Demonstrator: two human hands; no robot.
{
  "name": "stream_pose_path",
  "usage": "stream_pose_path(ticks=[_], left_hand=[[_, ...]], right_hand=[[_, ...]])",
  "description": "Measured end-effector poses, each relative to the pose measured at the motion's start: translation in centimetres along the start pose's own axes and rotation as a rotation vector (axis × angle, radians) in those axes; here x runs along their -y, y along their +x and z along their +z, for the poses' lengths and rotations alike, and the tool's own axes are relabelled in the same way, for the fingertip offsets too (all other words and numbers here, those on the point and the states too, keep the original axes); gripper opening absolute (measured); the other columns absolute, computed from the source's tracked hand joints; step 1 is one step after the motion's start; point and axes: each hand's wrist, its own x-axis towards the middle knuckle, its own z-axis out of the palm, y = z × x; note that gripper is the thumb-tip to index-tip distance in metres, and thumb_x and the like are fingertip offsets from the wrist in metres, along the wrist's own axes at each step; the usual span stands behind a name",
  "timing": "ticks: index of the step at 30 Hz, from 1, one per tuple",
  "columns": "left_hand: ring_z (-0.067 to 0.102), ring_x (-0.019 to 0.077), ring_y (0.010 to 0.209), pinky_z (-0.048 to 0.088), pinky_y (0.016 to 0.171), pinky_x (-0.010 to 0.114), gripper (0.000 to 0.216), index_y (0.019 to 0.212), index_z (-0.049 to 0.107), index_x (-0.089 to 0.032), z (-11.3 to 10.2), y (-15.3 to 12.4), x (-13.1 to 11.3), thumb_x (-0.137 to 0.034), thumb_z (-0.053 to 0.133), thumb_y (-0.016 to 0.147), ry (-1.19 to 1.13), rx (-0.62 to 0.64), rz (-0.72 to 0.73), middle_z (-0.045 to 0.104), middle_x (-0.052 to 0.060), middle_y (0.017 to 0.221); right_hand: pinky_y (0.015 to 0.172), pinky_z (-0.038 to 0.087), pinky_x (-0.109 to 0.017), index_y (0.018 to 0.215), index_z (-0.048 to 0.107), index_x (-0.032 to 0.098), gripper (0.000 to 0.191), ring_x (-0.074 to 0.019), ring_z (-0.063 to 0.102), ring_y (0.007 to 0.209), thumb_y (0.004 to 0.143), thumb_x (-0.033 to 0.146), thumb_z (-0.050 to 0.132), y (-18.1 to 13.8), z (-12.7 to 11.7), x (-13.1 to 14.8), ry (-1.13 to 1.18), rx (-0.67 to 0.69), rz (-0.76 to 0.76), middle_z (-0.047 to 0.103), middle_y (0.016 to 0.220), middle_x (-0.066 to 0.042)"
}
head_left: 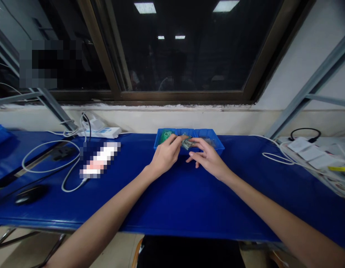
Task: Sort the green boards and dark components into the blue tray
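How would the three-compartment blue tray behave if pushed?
The blue tray would probably slide rather than tip: it looks low and wide. Its straight, plastic-looking walls suggest it's fairly stiff. The green material inside looks loosely piled, so it might shift.

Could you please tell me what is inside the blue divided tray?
In the tray, green material shows at left, silvery pieces around the middle and greyish items at right. Whatever the left hand and right hand cover cannot be seen.
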Motion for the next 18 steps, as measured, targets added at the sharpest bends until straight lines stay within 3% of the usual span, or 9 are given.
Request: stream_pose_path(ticks=[6,11,13,15,18], left_hand=[[0.06,0.0164,0.095,0.051,0.086,0.031,0.028,0.12,0.054,-0.019,-1.1,0.6,1.4,-0.012,0.038,0.098,-0.016,-0.193,-0.057,0.06,0.007,0.105],[0.06,0.0158,0.087,0.051,0.081,0.03,0.025,0.117,0.057,-0.017,-1.7,1.1,4.2,-0.014,0.046,0.095,0.019,-0.348,-0.23,0.062,0.006,0.098],[0.06,0.0164,0.081,0.051,0.081,0.032,0.026,0.115,0.06,-0.015,-1.6,1.0,5.6,-0.014,0.052,0.091,0.053,-0.274,-0.343,0.062,0.006,0.092],[0.06,0.0201,0.084,0.05,0.086,0.038,0.022,0.106,0.066,-0.013,-1.3,0.8,6.8,-0.015,0.059,0.086,0.122,-0.092,-0.411,0.06,0.007,0.085],[0.058,0.0239,0.094,0.047,0.093,0.042,0.021,0.104,0.071,-0.016,-0.9,0.3,7.5,-0.021,0.059,0.087,0.212,0.037,-0.441,0.057,0.009,0.089]], right_hand=[[0.05,0.055,-0.026,0.146,0.033,0.032,0.062,-0.0198,0.071,0.083,0.089,0.033,0.057,-0.2,0.1,0.4,-0.077,0.009,0.028,0.043,0.146,-0.016],[0.05,0.055,-0.026,0.146,0.036,0.029,0.06,-0.0193,0.072,0.08,0.09,0.031,0.056,-0.3,0.2,0.3,-0.101,-0.001,0.049,0.045,0.146,-0.015],[0.05,0.056,-0.026,0.144,0.039,0.027,0.056,-0.0189,0.072,0.079,0.09,0.03,0.055,-0.3,0.2,0.3,-0.114,-0.027,0.039,0.048,0.144,-0.015],[0.05,0.055,-0.026,0.142,0.042,0.025,0.053,-0.0186,0.072,0.078,0.09,0.03,0.053,-0.3,0.2,0.3,-0.151,-0.057,0.021,0.05,0.142,-0.015],[0.051,0.056,-0.027,0.138,0.048,0.02,0.047,-0.0185,0.071,0.075,0.092,0.03,0.051,-0.4,0.4,0.2,-0.278,-0.075,-0.027,0.064,0.123,-0.014]])
